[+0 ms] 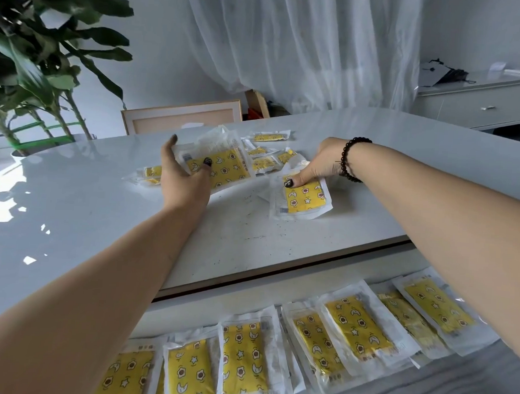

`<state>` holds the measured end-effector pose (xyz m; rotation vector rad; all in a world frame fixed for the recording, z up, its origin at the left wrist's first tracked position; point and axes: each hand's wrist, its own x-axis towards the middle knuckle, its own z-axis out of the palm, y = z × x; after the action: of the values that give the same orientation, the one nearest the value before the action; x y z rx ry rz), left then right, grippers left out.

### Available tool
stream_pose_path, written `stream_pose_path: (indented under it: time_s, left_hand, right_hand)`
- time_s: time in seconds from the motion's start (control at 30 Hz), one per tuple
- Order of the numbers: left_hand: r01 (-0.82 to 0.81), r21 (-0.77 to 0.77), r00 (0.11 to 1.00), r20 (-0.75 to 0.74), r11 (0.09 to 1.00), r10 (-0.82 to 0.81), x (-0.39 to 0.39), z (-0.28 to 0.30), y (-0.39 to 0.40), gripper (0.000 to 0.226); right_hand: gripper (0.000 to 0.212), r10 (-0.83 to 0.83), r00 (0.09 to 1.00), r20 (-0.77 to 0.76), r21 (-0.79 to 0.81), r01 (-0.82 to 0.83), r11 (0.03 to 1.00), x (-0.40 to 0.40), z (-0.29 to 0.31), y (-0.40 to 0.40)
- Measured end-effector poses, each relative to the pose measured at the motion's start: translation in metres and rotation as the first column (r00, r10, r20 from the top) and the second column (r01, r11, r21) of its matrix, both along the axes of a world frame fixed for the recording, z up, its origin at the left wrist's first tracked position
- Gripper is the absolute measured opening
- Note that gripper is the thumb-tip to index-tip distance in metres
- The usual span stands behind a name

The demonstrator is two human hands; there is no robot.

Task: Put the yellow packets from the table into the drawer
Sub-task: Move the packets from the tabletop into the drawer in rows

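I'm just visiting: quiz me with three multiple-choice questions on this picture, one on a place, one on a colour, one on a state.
1. Where do the sorted packets lie?
A. open drawer
B. chair
C. floor

2. What colour is the wrist bracelet?
A. red
B. black
C. white

3. What is the left hand doing?
A. hanging idle
B. pointing at the plant
C. gripping a packet

Answers:
1 A, a row of yellow packets fills the drawer below the table edge.
2 B, dark beads circle the right wrist.
3 C, the left hand grips a packet, thumb on top.

Bright daylight, table (pixel 71 205) glare, edges warped
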<state>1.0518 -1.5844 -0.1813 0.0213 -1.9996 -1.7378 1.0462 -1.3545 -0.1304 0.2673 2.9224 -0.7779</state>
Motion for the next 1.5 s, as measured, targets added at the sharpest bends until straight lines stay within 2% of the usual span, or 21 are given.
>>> stream_pose_path:
  time_s: [0.07,0.1,0.17,0.2,0.23,0.3,0.33,0.4,0.47,0.53,0.6,0.67,0.7,0.77,0.83,0.9,1.0,1.1,1.23,1.37,1.5]
  left_hand:
    - [0.036,-0.072,0.999,-0.016,0.997,-0.037,0.005,0.001,0.001,0.084]
    - [0.055,-0.129,0.998,-0.035,0.990,-0.060,0.006,0.001,0.002,0.089]
    - [0.065,-0.286,0.995,-0.056,0.956,-0.085,0.006,0.001,0.005,0.089]
    - [0.060,-0.376,0.994,-0.058,0.925,-0.088,0.006,0.001,0.007,0.082]
    - [0.051,-0.477,0.993,-0.066,0.878,-0.093,0.005,0.000,0.008,0.067]
    - [0.020,-0.627,0.988,-0.107,0.779,-0.111,0.005,-0.002,0.012,0.029]
    - [0.024,-0.638,0.987,-0.106,0.770,-0.118,0.004,-0.003,0.012,0.018]
    - [0.101,-0.556,0.987,-0.050,0.825,-0.154,0.004,-0.004,0.011,0.016]
    - [0.213,-0.379,0.972,-0.013,0.901,-0.235,0.005,-0.002,0.008,0.028]
    - [0.299,-0.299,0.952,0.026,0.906,-0.306,0.009,0.001,0.008,0.029]
    - [0.324,-0.359,0.944,0.061,0.876,-0.324,0.012,0.002,0.008,0.017]
    - [0.204,-0.540,0.973,0.019,0.817,-0.230,0.011,0.000,0.009,0.016]
    - [0.139,-0.589,0.984,-0.007,0.796,-0.176,0.009,0.000,0.010,0.015]
    - [0.071,-0.610,0.991,-0.050,0.789,-0.128,0.009,0.001,0.010,0.014]
    - [0.030,-0.614,0.987,-0.107,0.788,-0.121,0.010,0.002,0.011,0.016]
    - [0.010,-0.626,0.982,-0.142,0.780,-0.126,0.013,0.002,0.012,0.017]
    - [-0.014,-0.659,0.973,-0.182,0.752,-0.141,0.013,0.002,0.013,0.020]
    - [-0.034,-0.687,0.962,-0.220,0.725,-0.164,0.013,0.000,0.013,0.024]
    - [-0.047,-0.711,0.949,-0.250,0.702,-0.190,0.014,-0.002,0.015,0.024]
    - [-0.047,-0.736,0.953,-0.236,0.675,-0.192,0.012,-0.002,0.014,0.028]
    - [-0.024,-0.784,0.951,-0.208,0.620,-0.227,0.016,0.007,0.012,0.030]
  right_hand:
    - [0.086,0.011,0.998,-0.058,-0.249,-0.025,0.968,-0.004,-0.010,0.001]
    - [0.083,0.003,0.994,-0.105,-0.419,-0.047,0.907,-0.005,-0.014,0.001]
    - [0.045,-0.013,0.979,-0.204,-0.739,-0.145,0.658,-0.002,-0.019,-0.006]
    - [0.032,-0.035,0.969,-0.246,-0.824,-0.190,0.533,0.001,-0.020,-0.011]
    - [0.026,-0.067,0.955,-0.289,-0.868,-0.232,0.440,0.003,-0.021,-0.018]
    - [0.025,-0.147,0.917,-0.371,-0.888,-0.304,0.345,0.005,-0.026,-0.034]
    - [0.025,-0.187,0.896,-0.403,-0.882,-0.326,0.341,0.004,-0.030,-0.041]
    - [0.024,-0.259,0.860,-0.439,-0.870,-0.334,0.363,0.003,-0.039,-0.051]
    - [0.024,-0.327,0.832,-0.448,-0.866,-0.314,0.388,0.003,-0.046,-0.056]
    - [0.024,-0.373,0.810,-0.453,-0.866,-0.302,0.398,0.003,-0.049,-0.057]
    - [0.023,-0.363,0.812,-0.457,-0.864,-0.310,0.397,0.003,-0.049,-0.056]
    - [0.024,-0.298,0.835,-0.463,-0.850,-0.324,0.415,0.003,-0.048,-0.052]
    - [0.025,-0.253,0.848,-0.465,-0.838,-0.330,0.435,0.003,-0.047,-0.049]
    - [0.027,-0.152,0.855,-0.496,-0.768,-0.351,0.536,0.005,-0.041,-0.042]
    - [0.035,-0.038,0.835,-0.548,-0.612,-0.370,0.699,0.010,-0.032,-0.034]
    - [0.049,0.050,0.808,-0.587,-0.453,-0.379,0.807,0.018,-0.022,-0.026]
    - [0.058,0.173,0.769,-0.615,-0.298,-0.430,0.852,0.027,-0.011,-0.018]
    - [0.061,0.273,0.734,-0.622,-0.082,-0.408,0.909,0.033,-0.004,-0.015]
    - [0.062,0.438,0.659,-0.611,0.174,-0.429,0.887,0.039,0.005,-0.021]
    - [0.034,0.498,0.741,-0.449,0.312,-0.392,0.865,0.039,0.010,-0.031]
    - [0.024,0.505,0.752,-0.424,0.381,-0.358,0.853,0.037,0.014,-0.037]
